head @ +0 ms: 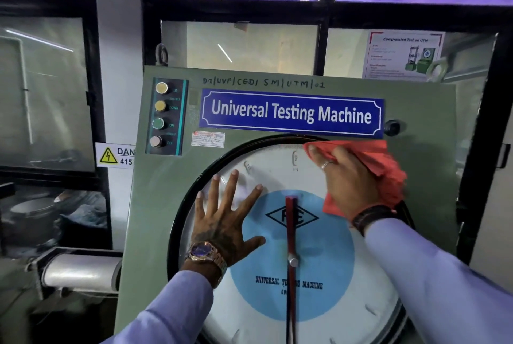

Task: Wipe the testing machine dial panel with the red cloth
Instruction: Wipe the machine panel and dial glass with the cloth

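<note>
The green testing machine panel (155,205) carries a big round dial (319,288) with a white face, a blue centre disc and a red pointer (290,221) standing upright. My left hand (226,216) lies flat on the dial's upper left with its fingers spread, holding nothing. My right hand (344,177) presses the red cloth (385,168) against the dial's upper right rim, just under the blue "Universal Testing Machine" nameplate (291,113). Part of the cloth is hidden beneath the hand.
A column of four push buttons (161,116) sits at the panel's upper left. A black knob (392,127) sticks out right of the nameplate. Behind the machine are black-framed windows (238,44), a poster (405,55) and a yellow danger sign (115,155). A metal cylinder (80,271) lies lower left.
</note>
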